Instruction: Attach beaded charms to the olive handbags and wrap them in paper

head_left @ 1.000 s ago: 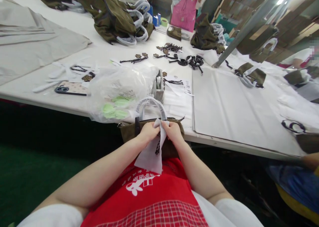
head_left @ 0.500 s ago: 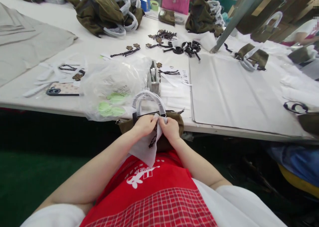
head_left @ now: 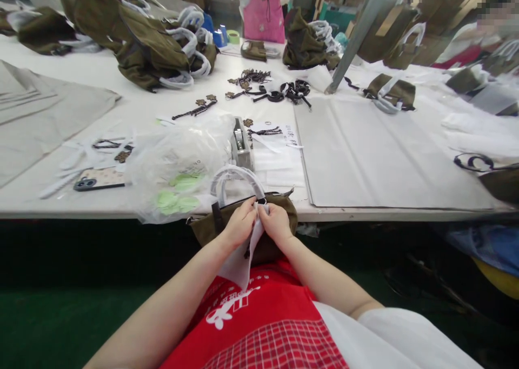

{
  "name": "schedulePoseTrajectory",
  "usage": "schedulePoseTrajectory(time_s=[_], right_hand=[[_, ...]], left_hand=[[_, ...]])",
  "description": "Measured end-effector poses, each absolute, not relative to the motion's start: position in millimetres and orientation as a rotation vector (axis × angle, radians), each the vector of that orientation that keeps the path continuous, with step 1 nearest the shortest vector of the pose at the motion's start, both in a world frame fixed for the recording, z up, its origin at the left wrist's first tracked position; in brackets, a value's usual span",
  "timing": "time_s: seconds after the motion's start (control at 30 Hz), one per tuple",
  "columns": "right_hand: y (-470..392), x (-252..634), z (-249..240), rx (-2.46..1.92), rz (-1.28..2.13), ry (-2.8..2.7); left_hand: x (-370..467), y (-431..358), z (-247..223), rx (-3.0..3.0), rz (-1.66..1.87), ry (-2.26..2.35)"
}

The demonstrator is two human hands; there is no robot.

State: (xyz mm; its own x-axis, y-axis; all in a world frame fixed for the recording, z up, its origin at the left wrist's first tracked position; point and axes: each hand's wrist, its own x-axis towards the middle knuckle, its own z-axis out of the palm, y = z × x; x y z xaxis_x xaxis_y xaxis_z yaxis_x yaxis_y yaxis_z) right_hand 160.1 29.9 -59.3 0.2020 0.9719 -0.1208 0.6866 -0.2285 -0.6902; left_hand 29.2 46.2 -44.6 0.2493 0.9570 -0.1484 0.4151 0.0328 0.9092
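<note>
An olive-brown handbag rests against the table's front edge, its handles wrapped in whitish film. In front of it my left hand pinches a thin white sheet near the base of one handle. My right hand grips the same sheet close beside it, thumbs nearly meeting. The sheet hangs down over the bag's front toward the red apron. Part of a dark braided charm shows behind the sheet; most of it is hidden.
Left of the bag lie a clear plastic bag with green pieces inside and a phone. A metal tape dispenser stands behind the handles. Farther back are braided charms, black straps, more olive bags and a person in a pink apron.
The view has tilted up, so the table sits lower and a person's hands at the back now show. My hands remain on the sheet, and less of the braided charm is visible.
</note>
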Motion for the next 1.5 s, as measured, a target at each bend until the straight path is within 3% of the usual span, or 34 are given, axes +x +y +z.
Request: schedulePoseTrajectory(time_s=[0.3,0.6,0.8,1.17,1.5], right_hand=[[28,166,-67,-1.84,0.849,-1.509],[26,169,-68,-1.718,1.0,-1.41],[21,160,-74,-1.733,0.889,-1.376],[16,149,-74,-1.733,1.0,-1.229],[17,148,-76,-1.73,0.988,-1.211]], left_hand=[[32,56,-33,1.877,0.378,1.365],[25,40,-21,1.915,0.364,1.338],[8,12,-19,1.881,0.302,1.647],[11,-6,-32,2.129,0.747,1.66],[9,-12,-26,2.548,0.215,1.442]])
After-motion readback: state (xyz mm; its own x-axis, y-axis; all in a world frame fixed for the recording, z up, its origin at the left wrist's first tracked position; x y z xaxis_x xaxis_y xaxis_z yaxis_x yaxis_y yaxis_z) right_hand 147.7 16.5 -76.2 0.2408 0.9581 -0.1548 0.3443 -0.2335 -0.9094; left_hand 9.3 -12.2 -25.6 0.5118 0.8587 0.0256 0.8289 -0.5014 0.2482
